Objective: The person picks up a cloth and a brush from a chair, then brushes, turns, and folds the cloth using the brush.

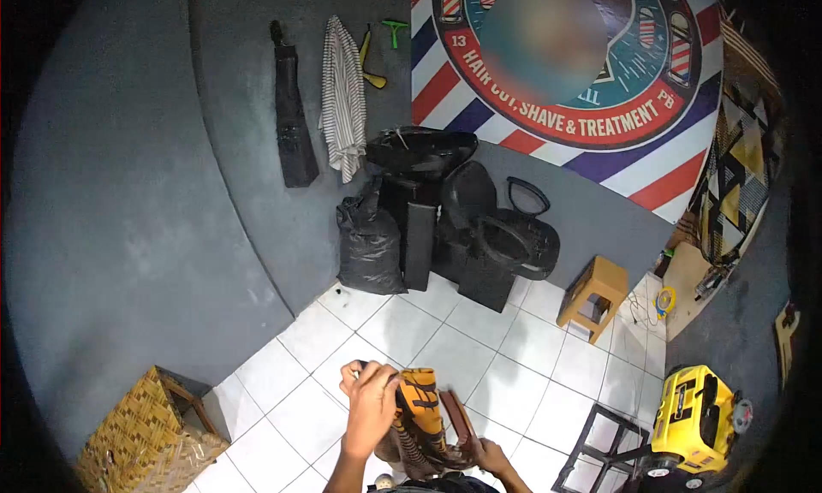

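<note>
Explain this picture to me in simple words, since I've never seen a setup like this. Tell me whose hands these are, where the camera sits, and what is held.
There is no machine here. A person wears a camera on the head, and this one picture looks forward and down from it.

At the bottom, the left hand curls its fingers around something dark, beside an orange and dark patterned item. The right hand is at the lower end of a brown, flat piece; its grip is partly hidden.

Below is a white tiled floor. Around it are a woven box, a black plastic bag, a brown stool and a yellow toy car.
</note>
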Demonstrator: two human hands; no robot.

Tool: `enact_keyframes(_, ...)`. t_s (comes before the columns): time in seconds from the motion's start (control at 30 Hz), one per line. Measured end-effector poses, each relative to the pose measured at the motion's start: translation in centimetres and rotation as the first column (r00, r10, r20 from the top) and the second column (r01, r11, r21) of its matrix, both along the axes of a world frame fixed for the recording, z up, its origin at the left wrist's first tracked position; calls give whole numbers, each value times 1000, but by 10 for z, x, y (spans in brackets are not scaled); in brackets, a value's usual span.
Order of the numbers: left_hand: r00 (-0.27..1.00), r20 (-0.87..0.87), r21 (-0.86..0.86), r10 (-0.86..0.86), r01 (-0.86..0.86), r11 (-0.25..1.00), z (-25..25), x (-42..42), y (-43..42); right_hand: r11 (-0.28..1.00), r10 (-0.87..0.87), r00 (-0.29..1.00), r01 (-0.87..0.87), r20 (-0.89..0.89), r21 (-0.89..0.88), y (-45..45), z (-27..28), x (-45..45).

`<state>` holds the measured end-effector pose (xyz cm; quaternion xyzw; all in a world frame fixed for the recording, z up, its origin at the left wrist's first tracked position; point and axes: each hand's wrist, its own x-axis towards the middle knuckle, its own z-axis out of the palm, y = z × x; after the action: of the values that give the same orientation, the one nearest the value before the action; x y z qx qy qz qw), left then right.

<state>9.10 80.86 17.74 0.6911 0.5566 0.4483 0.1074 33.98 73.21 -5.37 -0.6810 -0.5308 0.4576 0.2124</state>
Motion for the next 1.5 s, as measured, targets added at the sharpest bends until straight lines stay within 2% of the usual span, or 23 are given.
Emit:
enact_keyframes(0.1,984,84,64,-158,153,986,-2,10,3,942,5,937,112,-348,317,20,78,-44)
enact_keyframes(0.17,980,108,92,-165,155,984,4,18,3,962,43,795,131,-605,241,19,129,-67)
enact_keyframes(0.27,976,172,417,-133,50,907,13,17,14,935,306,893,-216,-329,282,20,141,-77)
enact_keyframes(0.37,754,569,538,-330,-38,842,18,12,28,842,479,877,-468,28,269,16,58,-72)
enact_keyframes(0.4,631,714,483,-303,-131,865,10,7,32,819,562,805,-574,192,10,15,-17,-56)
enact_keyframes(0.47,446,863,394,-236,-305,867,46,7,28,741,671,667,-581,325,-337,5,-32,-23)
enact_keyframes(0.5,338,872,435,-355,-201,878,50,-3,30,751,655,665,-525,358,-399,-7,-28,-7)
enact_keyframes(0.53,214,868,475,-448,-92,875,50,-18,28,811,585,670,-489,458,-320,-31,-108,27)
enact_keyframes(0.6,194,811,547,-552,84,833,47,-37,26,784,586,685,-344,433,-516,-35,-127,56)
enact_keyframes(0.63,115,735,635,-668,229,738,44,-39,27,890,454,808,-391,376,-235,-52,-201,86)
enact_keyframes(0.67,117,757,601,-643,262,755,40,-36,26,848,486,784,-314,387,-427,-27,-128,66)
enact_keyframes(0.73,194,716,601,-671,318,733,29,-29,22,932,363,827,-313,430,-185,-8,-72,48)
enact_keyframes(0.8,87,774,549,-627,401,734,24,-20,17,993,69,998,-69,1,98,16,48,3)
enact_keyframes(0.83,89,768,549,-634,417,724,21,-15,15,999,-2,969,12,-248,38,22,104,-20)
enact_keyframes(0.9,103,763,522,-639,484,702,24,-9,13,937,144,888,20,-437,349,21,156,-55)
enact_keyframes(1.0,136,680,561,-721,537,630,32,-14,11,913,368,842,-247,-394,325,14,194,-88)
enact_keyframes(1.03,-55,671,620,-740,588,519,36,-13,11,878,402,823,-221,-402,425,12,178,-100)
enact_keyframes(1.07,-58,677,615,-734,594,520,41,-13,12,833,439,803,-195,-404,518,14,160,-110)
enact_keyframes(1.2,20,641,655,-768,508,560,59,-9,6,816,499,839,-539,218,207,13,38,-81)
enact_keyframes(1.27,-20,548,587,-836,721,368,63,-26,5,763,635,664,-619,395,-188,2,-53,-43)
enact_keyframes(1.3,-42,547,583,-836,736,344,60,-30,3,720,694,619,-586,367,-371,0,-64,-20)
enact_keyframes(1.43,-100,660,474,-745,825,309,48,-30,-4,882,443,759,-272,478,-385,-27,-107,41)
enact_keyframes(1.5,-317,694,476,-647,876,81,36,-18,8,926,370,805,-277,463,-258,-18,-91,49)
